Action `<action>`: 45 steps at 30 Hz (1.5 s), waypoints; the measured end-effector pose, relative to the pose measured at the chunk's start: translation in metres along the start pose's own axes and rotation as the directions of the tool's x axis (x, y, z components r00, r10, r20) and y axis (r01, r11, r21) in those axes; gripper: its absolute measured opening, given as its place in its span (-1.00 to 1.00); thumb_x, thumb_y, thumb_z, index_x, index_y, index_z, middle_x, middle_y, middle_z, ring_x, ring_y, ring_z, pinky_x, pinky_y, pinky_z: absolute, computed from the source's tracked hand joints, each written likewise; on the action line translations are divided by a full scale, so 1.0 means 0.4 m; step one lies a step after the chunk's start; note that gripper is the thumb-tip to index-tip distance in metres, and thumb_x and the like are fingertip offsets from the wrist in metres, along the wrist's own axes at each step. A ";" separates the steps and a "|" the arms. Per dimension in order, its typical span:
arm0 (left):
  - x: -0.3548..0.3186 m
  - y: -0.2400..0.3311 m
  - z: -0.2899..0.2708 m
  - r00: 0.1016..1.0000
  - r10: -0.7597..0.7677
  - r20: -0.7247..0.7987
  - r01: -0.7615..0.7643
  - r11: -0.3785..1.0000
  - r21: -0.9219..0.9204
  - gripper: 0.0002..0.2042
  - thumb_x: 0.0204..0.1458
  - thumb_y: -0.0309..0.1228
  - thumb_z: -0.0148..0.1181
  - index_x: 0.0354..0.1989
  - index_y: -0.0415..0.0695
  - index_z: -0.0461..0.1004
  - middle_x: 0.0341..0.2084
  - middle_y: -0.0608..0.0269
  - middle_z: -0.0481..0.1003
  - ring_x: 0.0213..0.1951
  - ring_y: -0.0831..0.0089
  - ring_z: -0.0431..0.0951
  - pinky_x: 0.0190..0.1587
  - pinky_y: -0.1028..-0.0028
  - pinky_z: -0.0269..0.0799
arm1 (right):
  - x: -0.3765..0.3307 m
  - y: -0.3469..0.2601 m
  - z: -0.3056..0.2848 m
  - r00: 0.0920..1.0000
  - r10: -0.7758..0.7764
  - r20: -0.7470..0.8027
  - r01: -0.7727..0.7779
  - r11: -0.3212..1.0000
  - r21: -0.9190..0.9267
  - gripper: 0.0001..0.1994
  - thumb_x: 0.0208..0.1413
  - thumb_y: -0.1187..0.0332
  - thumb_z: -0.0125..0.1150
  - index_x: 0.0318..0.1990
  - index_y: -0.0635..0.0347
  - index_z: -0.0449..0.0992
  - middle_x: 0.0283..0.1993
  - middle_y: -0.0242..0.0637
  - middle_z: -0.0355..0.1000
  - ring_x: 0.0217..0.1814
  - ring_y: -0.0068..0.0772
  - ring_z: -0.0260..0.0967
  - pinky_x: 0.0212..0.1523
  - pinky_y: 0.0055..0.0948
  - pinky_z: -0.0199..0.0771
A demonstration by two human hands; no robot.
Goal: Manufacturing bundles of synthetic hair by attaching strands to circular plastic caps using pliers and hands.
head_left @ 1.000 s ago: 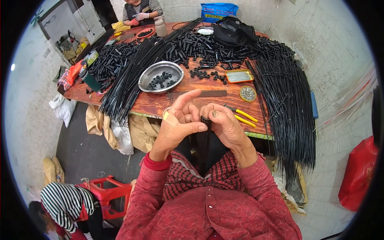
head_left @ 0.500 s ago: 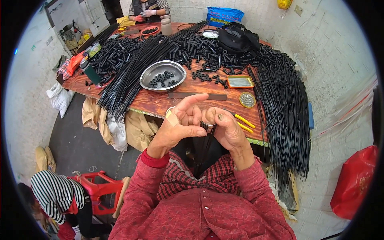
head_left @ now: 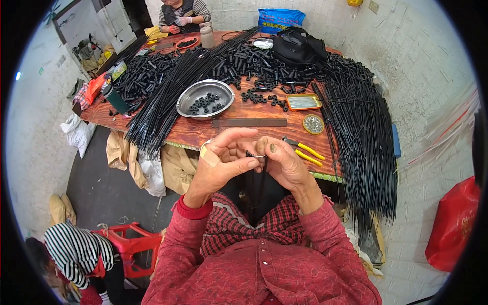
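My left hand, with a beige plaster near the base of its thumb, pinches the top ends of thin black rods between thumb and fingers. My right hand meets it from the other side, thumb and index finger pressed together. A thin pale wire curves across between the fingertips. The rods hang down in front of my dark lap, where their lower parts are hard to make out. Yellow-handled pliers lie on the table just beyond my right hand.
On the wooden table stand a metal bowl of black rings, an orange tin of pale needles and a round dish. Black rods overhang the right edge. Two people sit nearby, at the far side and lower left.
My left fingers have curled in closer around the rod ends, and the index finger points up less. The view has shifted slightly. Both hands stay together over my lap.
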State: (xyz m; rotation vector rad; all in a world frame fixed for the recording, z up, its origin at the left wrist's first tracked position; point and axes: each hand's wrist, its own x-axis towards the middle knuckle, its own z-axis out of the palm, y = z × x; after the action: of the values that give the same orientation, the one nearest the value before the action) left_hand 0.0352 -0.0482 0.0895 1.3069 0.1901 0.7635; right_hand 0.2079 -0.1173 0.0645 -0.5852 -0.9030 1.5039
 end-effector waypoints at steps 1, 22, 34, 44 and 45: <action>-0.002 0.002 0.005 0.998 0.004 -0.055 -0.002 0.999 0.035 -0.50 -0.07 -0.71 0.30 0.11 -0.29 0.36 -0.32 0.24 0.51 -0.27 0.47 0.57 -0.13 0.50 0.55 | 0.000 0.007 -0.005 1.000 -0.004 -0.003 0.004 1.000 0.002 -0.67 0.15 0.03 0.25 -0.36 0.09 0.38 -0.33 -0.48 0.30 -0.27 -0.59 0.25 -0.23 -0.54 0.29; -0.005 0.023 -0.023 0.995 -0.065 -0.074 0.076 0.984 0.162 -0.86 0.00 -0.60 0.28 -0.28 -0.25 0.45 -0.33 0.32 0.43 -0.32 0.66 0.43 -0.26 0.66 0.35 | -0.011 0.057 -0.003 0.986 -0.164 -0.026 0.150 0.946 -0.287 -0.75 0.20 0.24 0.27 -0.17 0.25 0.45 -0.31 -0.51 0.38 -0.33 -0.74 0.26 -0.32 -0.67 0.30; -0.010 0.015 -0.033 0.998 -0.062 -0.031 0.066 0.982 0.178 -0.86 0.03 -0.56 0.25 -0.28 -0.26 0.41 -0.30 0.24 0.48 -0.29 0.62 0.45 -0.23 0.63 0.38 | -0.019 0.066 -0.002 0.978 -0.208 -0.008 0.193 0.917 -0.349 -0.72 0.24 0.22 0.21 -0.13 0.27 0.40 -0.27 -0.46 0.38 -0.28 -0.70 0.28 -0.26 -0.64 0.32; -0.008 0.008 -0.030 0.999 -0.030 -0.042 0.038 0.979 0.202 -0.86 0.03 -0.63 0.19 -0.28 -0.22 0.37 -0.36 0.40 0.44 -0.32 0.70 0.47 -0.24 0.65 0.42 | -0.016 0.067 0.016 0.983 -0.183 -0.015 0.174 0.954 -0.243 -0.80 0.24 0.34 0.20 -0.14 0.27 0.37 -0.29 -0.46 0.34 -0.30 -0.73 0.26 -0.28 -0.67 0.31; -0.009 0.009 -0.025 0.999 -0.034 -0.034 0.040 0.978 0.204 -0.86 0.03 -0.63 0.19 -0.28 -0.22 0.37 -0.36 0.40 0.44 -0.32 0.70 0.47 -0.24 0.65 0.42 | -0.018 0.067 0.015 0.984 -0.176 -0.019 0.166 0.953 -0.253 -0.83 0.24 0.37 0.20 -0.16 0.26 0.37 -0.30 -0.49 0.31 -0.32 -0.76 0.23 -0.30 -0.68 0.29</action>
State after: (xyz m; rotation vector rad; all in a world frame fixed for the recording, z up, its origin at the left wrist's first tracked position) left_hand 0.0257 -0.0422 0.0888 1.4823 0.3239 0.7470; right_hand 0.1887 -0.1246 0.0451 -0.7001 -1.0920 1.2266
